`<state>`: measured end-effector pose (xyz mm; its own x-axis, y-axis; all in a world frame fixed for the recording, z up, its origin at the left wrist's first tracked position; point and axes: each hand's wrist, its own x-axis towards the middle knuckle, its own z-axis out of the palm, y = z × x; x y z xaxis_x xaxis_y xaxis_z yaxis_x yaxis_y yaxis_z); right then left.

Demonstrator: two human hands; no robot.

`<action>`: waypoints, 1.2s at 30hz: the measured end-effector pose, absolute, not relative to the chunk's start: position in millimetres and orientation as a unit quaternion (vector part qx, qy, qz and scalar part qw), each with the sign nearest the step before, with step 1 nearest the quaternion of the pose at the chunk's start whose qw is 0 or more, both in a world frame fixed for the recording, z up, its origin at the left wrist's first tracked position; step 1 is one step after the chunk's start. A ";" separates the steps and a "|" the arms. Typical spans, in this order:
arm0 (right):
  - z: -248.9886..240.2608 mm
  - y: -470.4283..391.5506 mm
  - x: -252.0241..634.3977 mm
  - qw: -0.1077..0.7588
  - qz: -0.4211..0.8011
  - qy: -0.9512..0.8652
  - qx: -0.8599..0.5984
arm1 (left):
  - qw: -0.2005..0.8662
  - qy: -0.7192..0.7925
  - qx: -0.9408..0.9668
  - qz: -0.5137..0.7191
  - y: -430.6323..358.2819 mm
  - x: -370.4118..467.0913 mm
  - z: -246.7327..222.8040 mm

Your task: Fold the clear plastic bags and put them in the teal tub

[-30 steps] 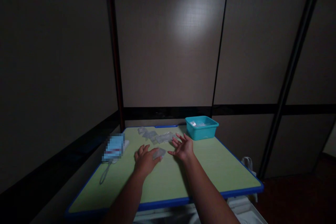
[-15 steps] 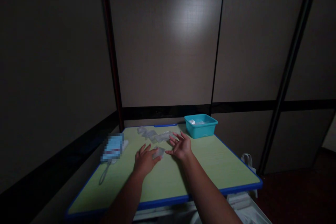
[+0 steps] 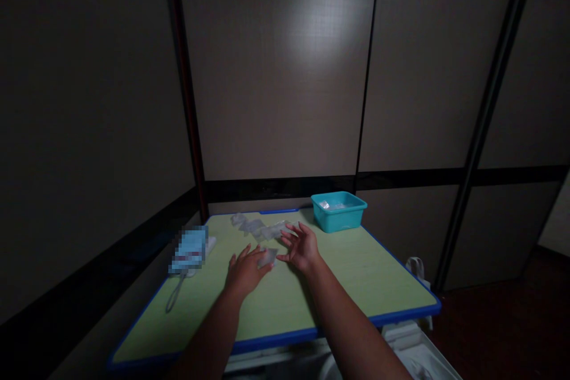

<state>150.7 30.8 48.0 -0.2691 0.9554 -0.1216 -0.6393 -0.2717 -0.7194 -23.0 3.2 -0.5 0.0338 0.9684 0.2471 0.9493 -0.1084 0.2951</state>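
Looks about partway: one clear bag (image 3: 268, 257) in hand, a row of bags (image 3: 253, 226) already laid out.
So the left hand (image 3: 244, 273) has that bag pinched between thumb and fingers, around mid-bench (image 3: 356, 285); the right hand (image 3: 301, 249) is loose, fingers spread, holding nothing, right beside the bag (can't tell if it's touching). Past them, the row straggles across the far part. Back right, the teal tub (image 3: 341, 222) has some clear stuff (image 3: 337, 206) in it, can't tell how much, so I'd guess there's more left.
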 end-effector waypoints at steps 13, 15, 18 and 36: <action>16.8 33.8 114.7 0.509 0.531 -0.624 -0.265 | 0.037 0.659 0.729 0.183 -0.8 -21.7 7.9; 14.8 36.2 114.6 0.517 0.525 -0.622 -0.266 | 0.045 0.655 0.730 0.189 -2.5 -21.4 9.9; 14.5 40.0 117.1 0.531 0.522 -0.613 -0.263 | 0.044 0.649 0.733 0.197 -4.0 -20.7 11.2; 25.9 35.1 123.0 0.554 0.558 -0.556 -0.268 | 0.034 0.609 0.763 0.214 4.3 -22.3 -2.7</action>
<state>123.0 35.1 25.9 -0.2413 0.9172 0.3172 -0.3208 0.2330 -0.9180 -22.3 4.3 -2.7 0.1673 0.9436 0.2856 0.9147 -0.2567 0.3123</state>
